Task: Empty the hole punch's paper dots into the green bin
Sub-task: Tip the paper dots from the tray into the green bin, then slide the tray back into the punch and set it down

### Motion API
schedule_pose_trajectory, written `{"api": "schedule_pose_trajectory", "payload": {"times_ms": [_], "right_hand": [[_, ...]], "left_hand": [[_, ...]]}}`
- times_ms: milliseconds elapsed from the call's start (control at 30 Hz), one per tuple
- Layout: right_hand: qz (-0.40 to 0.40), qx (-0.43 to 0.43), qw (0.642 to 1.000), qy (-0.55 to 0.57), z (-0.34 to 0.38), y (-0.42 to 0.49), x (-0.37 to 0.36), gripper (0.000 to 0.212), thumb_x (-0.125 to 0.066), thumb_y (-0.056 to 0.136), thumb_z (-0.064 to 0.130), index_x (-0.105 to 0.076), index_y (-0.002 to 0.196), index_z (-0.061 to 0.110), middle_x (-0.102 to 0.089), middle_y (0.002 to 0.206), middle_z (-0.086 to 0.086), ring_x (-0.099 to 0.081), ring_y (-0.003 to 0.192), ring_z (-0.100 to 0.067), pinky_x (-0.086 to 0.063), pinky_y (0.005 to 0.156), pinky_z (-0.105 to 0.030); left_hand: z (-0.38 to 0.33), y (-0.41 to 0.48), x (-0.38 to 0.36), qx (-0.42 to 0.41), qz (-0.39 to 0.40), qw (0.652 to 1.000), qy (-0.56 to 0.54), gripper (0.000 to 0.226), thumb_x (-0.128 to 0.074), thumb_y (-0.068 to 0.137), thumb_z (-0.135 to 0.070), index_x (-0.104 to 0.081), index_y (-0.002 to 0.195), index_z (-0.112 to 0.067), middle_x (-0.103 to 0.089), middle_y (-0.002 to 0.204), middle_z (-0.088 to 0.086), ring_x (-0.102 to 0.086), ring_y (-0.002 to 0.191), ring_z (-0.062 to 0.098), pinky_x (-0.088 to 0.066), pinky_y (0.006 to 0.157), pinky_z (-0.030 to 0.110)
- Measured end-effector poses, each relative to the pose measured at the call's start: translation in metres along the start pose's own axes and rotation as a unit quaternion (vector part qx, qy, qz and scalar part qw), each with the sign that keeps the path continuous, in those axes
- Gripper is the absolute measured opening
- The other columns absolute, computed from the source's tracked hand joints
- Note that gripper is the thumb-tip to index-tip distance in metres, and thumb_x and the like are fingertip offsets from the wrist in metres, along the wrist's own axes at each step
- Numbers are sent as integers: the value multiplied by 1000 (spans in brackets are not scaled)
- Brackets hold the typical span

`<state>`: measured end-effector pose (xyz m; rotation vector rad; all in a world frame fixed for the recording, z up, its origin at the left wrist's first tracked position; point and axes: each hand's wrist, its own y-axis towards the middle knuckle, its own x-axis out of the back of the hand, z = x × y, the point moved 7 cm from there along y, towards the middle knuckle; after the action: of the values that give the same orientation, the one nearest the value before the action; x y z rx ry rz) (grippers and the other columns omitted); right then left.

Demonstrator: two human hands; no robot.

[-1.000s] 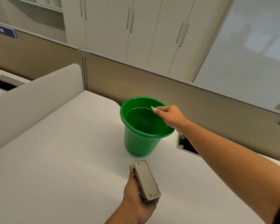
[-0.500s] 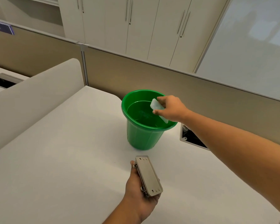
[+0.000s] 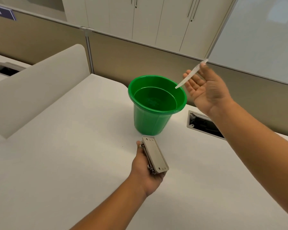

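Note:
A green bin (image 3: 150,121) stands upright on the white desk (image 3: 60,160). My left hand (image 3: 147,170) is closed around the grey hole punch (image 3: 155,155), held underside up just in front of the bin. My right hand (image 3: 206,90) is raised to the right of the bin's rim, palm turned toward me, fingers loosely spread. It holds the pale translucent tray cover (image 3: 190,74) edge-on between thumb and fingertips, its lower tip over the bin's right rim. No paper dots can be made out inside the bin.
A cable cutout (image 3: 204,124) opens in the desk right of the bin. A beige partition (image 3: 140,53) runs along the desk's far edge, and a rounded white divider (image 3: 40,90) closes the left side. White cabinets stand behind.
My right hand rose from inside the bin's rim up and to the right, turning palm up with the cover still in it. The left hand and punch stayed put.

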<state>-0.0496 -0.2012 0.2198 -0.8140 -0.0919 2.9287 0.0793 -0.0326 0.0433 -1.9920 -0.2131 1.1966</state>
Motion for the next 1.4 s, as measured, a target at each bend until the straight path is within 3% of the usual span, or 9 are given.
{"api": "schedule_pose_trajectory", "payload": {"times_ms": [100, 200, 267, 400, 500, 767, 933, 1000, 1400], "right_hand": [[20, 30, 998, 55, 15, -48, 7, 43, -60, 92, 32, -55, 125, 5, -72, 108, -15, -71, 104, -26, -57, 88, -36], [10, 42, 996, 74, 5, -95, 35, 33, -49, 96, 35, -70, 108, 12, -77, 92, -7, -72, 94, -19, -55, 89, -32], [-33, 2, 998, 56, -28, -124, 63, 37, -46, 97, 38, -75, 104, 15, -77, 95, -6, -71, 94, -18, -53, 92, -32], [-106, -104, 989, 25, -104, -181, 113, 46, -43, 97, 41, -57, 133, 16, -71, 120, -13, -66, 104, -23, -46, 96, -35], [-129, -154, 979, 26, -138, -216, 130, 44, -46, 97, 39, -62, 127, 11, -71, 117, -17, -65, 106, -28, -46, 96, -39], [-113, -190, 973, 63, -158, -256, 139, 44, -42, 98, 38, -72, 114, 10, -71, 119, -18, -66, 108, -28, -43, 99, -42], [-111, -193, 970, 96, -159, -265, 140, 38, -44, 99, 35, -77, 100, 15, -74, 98, -9, -69, 87, -21, -47, 82, -36], [-117, -192, 967, 118, -159, -268, 141, 35, -45, 99, 32, -76, 99, 15, -72, 91, -8, -66, 81, -20, -46, 75, -34], [-145, -199, 951, 186, -157, -274, 146, 33, -50, 96, 33, -76, 93, 14, -70, 83, -7, -62, 63, -17, -42, 52, -26]], "left_hand": [[1, -11, 1, -32, 3, 999, 27, 57, -43, 86, -71, -65, 102, -21, -60, 83, 8, -54, 70, 21, -48, 58, 31], [4, -23, 2, -79, 17, 995, 64, 55, -41, 87, -69, -65, 110, -25, -62, 87, 5, -54, 72, 20, -46, 60, 32], [11, -30, 5, -98, 25, 991, 85, 53, -41, 87, -69, -65, 106, -25, -63, 88, 4, -56, 74, 19, -46, 62, 32], [29, -38, 7, -112, 22, 984, 138, 50, -41, 87, -68, -63, 95, -24, -66, 96, 7, -59, 83, 23, -49, 71, 35], [44, -43, 6, -108, 12, 978, 179, 52, -43, 87, -67, -66, 91, -20, -66, 99, 11, -62, 88, 26, -53, 74, 38], [76, -50, 8, -105, 13, 944, 313, 54, -41, 93, -61, -74, 86, -19, -77, 73, 2, -71, 75, 21, -55, 67, 33], [89, -55, 1, -124, 12, 895, 428, 51, -38, 96, -59, -76, 92, -25, -78, 93, 7, -74, 83, 25, -57, 79, 37], [93, -58, -2, -134, 18, 883, 449, 49, -38, 97, -56, -75, 90, -25, -77, 90, 4, -71, 76, 20, -56, 71, 32], [95, -63, -1, -157, -1, 868, 471, 41, -57, 93, -42, -70, 89, -4, -75, 86, 14, -65, 70, 21, -55, 71, 36]]}}
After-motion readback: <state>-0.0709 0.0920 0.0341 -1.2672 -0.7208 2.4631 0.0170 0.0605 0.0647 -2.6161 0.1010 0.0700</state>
